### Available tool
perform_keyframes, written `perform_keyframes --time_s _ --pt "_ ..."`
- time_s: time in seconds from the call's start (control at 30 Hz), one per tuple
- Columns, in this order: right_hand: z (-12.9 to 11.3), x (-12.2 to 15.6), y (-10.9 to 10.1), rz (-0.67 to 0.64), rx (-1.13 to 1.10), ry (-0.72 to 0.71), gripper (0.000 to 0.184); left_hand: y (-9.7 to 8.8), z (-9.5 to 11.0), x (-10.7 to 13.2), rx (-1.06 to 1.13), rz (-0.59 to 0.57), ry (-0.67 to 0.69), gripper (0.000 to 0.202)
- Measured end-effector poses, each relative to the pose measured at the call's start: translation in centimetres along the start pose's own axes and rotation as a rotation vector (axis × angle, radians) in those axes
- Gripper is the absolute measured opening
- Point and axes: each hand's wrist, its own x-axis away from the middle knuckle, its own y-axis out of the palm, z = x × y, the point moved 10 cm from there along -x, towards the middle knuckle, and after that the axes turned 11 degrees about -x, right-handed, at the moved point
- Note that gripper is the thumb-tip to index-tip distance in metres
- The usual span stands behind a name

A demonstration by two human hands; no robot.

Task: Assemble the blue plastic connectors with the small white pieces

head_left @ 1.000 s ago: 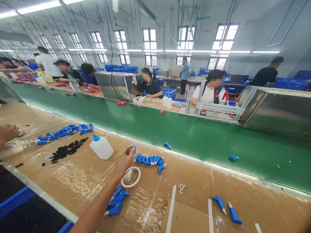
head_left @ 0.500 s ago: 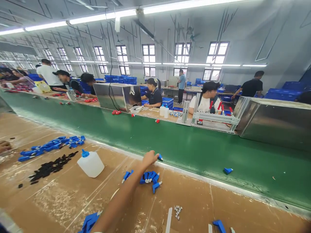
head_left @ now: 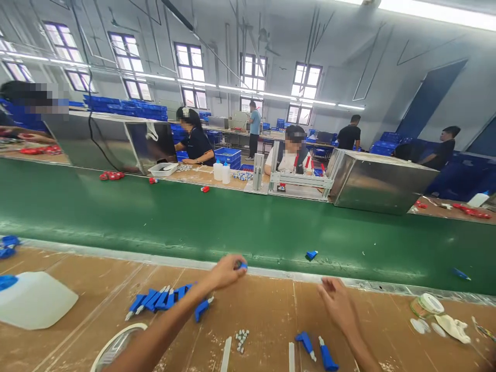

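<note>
My left hand (head_left: pixel 228 272) is closed around a blue plastic part (head_left: pixel 242 266), mostly hidden by the fingers, above the metal edge of the table. To its right, my right hand (head_left: pixel 338 304) is held over the table with thumb and fingers apart and nothing visible in it. Under my left forearm lies a row of blue plastic parts (head_left: pixel 157 298) with whitish tips. Two more blue parts, one of them angled (head_left: pixel 306 345), rest below my right hand. Several small grey-white pieces (head_left: pixel 242 340) are grouped between the hands.
A green conveyor belt (head_left: pixel 256 227) runs beyond the table, carrying a blue part (head_left: pixel 311 255). At left stands a white plastic bottle (head_left: pixel 36 302); a round tub (head_left: pixel 427 306) and a cloth (head_left: pixel 453 328) are at right. Co-workers sit across the belt near metal boxes (head_left: pixel 382 181).
The view has turned to the right. My left hand has drawn back from over the belt to the table edge, still with a blue part. My right hand has come into view.
</note>
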Motion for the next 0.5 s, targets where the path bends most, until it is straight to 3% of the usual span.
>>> perform_keyframes --time_s 0.1,0.2,0.33,0.5 --pt "-1.5 -8.1 2.1 0.052 0.201 -0.029 0.027 4.2 3.5 3.0 0.077 -0.13 0.099 0.007" --pt "-1.5 -12.1 4.6 0.047 0.314 -0.028 0.028 7.7 5.4 3.7 0.077 -0.18 0.099 0.002" --pt "0.3 -12.7 6.1 -0.001 0.324 -0.017 0.028 12.4 8.0 2.7 0.046 -0.225 0.074 0.021" --pt "2.1 -11.9 4.9 -0.106 0.145 0.074 0.022 18.2 12.3 2.9 0.154 -0.339 0.155 0.017"
